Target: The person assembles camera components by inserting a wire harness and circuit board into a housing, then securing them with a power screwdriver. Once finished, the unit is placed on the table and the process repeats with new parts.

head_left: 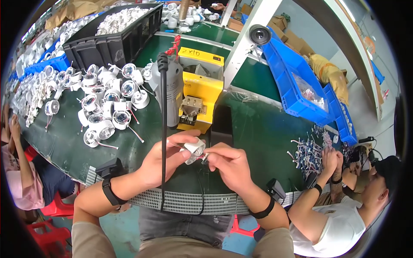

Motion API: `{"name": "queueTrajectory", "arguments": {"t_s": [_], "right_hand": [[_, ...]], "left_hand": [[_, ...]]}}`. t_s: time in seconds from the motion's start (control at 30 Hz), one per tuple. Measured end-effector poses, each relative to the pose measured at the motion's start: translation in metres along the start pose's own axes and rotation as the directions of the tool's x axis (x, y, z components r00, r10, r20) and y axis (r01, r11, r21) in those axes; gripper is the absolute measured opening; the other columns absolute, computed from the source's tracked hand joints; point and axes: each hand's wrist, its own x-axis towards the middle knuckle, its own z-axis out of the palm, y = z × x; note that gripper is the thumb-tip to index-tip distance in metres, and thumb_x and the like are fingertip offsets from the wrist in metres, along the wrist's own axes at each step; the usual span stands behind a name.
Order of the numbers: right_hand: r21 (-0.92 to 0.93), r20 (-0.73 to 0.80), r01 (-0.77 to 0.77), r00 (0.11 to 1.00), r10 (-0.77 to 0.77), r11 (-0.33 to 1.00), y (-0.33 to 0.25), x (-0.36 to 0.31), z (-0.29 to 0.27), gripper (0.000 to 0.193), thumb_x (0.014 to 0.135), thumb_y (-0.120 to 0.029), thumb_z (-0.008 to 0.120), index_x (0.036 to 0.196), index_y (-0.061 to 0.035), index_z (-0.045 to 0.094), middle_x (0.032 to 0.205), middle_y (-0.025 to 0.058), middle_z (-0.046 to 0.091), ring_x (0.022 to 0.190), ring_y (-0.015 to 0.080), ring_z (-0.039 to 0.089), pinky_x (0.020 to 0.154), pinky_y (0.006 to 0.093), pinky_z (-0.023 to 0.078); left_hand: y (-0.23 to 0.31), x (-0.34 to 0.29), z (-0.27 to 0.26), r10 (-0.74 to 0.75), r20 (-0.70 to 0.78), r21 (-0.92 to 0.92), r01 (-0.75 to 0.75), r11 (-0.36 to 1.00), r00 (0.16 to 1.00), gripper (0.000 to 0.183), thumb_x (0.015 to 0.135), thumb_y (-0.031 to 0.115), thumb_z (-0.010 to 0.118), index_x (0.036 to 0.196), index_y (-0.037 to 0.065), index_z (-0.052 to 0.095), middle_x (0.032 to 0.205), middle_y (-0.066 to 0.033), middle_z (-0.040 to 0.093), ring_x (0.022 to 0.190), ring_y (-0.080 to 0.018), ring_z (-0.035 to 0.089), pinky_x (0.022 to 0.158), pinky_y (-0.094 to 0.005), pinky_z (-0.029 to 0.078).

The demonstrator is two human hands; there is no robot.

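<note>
Near the front edge of the green bench, my left hand (pixel 165 158) is closed around a small white round plastic housing (pixel 195 147), with a thin wire showing between the fingers. My right hand (pixel 230 164) pinches a small circuit board (pixel 205 159) with red wires, close against the housing's open end. Whether the wires run into the housing is too small to tell. Just beyond both hands stands a yellow machine (pixel 201 101) with a grey cylindrical body (pixel 173 92) at its left. A black cable (pixel 163 112) hangs down in front of my left hand.
Left on the bench (pixel 148 127) lie several white housings (pixel 112 101) with boards and wires. A black crate (pixel 97 49) of white parts stands behind them. At right are a blue bin (pixel 297 96) and a heap of wired boards (pixel 307 155), where a co-worker's hands (pixel 332 162) rest.
</note>
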Motion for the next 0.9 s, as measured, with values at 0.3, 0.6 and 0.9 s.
{"name": "queueTrajectory", "arguments": {"t_s": [0.3,0.6,0.9], "right_hand": [[-0.244,-0.193,0.096,0.970,-0.145,0.965,0.009,-0.007,0.016,0.010,0.078,0.004,0.073,0.086,0.0040,0.068,0.077,0.0093,0.067,0.064,0.0131,0.064,0.057,0.0254,0.052],[-0.260,-0.120,0.208,0.962,-0.245,0.943,0.020,0.000,0.013,0.037,0.074,0.009,0.073,0.107,0.0033,0.057,0.111,0.0120,0.056,0.095,0.0175,0.062,0.078,0.0282,0.053],[-0.436,-0.042,0.006,0.999,-0.027,0.900,0.010,0.012,0.006,0.012,0.078,0.002,0.073,0.088,0.0036,0.068,0.093,0.0100,0.065,0.082,0.0127,0.063,0.073,0.0252,0.053]], "left_hand": [[0.000,0.002,0.011,-0.116,0.125,-0.101,0.129,0.986,0.985,0.053,0.097,0.013,0.050,0.146,0.007,0.030,0.150,-0.0129,0.031,0.138,-0.0305,0.032,0.111,-0.0460,0.029],[-0.002,-0.002,0.013,-0.101,0.162,-0.002,0.102,0.995,0.982,0.054,0.100,0.014,0.040,0.149,0.008,0.017,0.143,-0.0095,0.033,0.135,-0.0170,0.032,0.111,-0.0334,0.024],[0.014,0.007,0.005,-0.286,-0.061,0.641,0.257,0.723,0.956,0.052,0.089,-0.001,0.060,0.136,0.000,0.039,0.114,-0.0083,0.059,0.104,-0.0164,0.058,0.089,-0.0300,0.050]]}}
